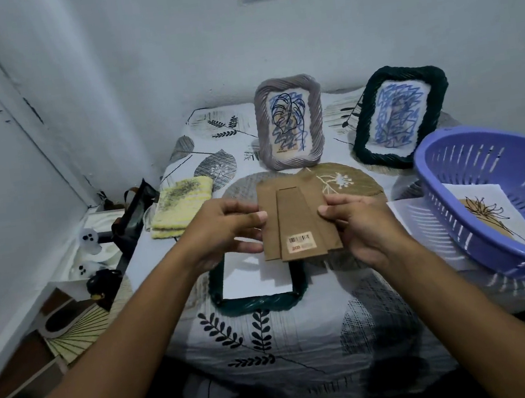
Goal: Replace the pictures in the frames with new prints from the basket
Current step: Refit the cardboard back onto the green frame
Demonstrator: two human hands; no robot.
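Hands, the left hand (225,233) and right hand (360,223), pinch the brown backing board (297,224) by its side edges above the face-down green frame (261,305), seemingly to refit it, while prints wait in the purple basket (447,156).

I see a bed (304,336) with a leaf-print sheet. On it: two upright frames (290,126), a dark frame (260,301) lying flat, a yellow cloth (181,208), a purple basket (499,202).

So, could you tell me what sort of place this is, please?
Probably a home bedroom: a bed with a leaf-patterned white sheet stands in a corner of plain white walls, with a folded yellow towel on it.
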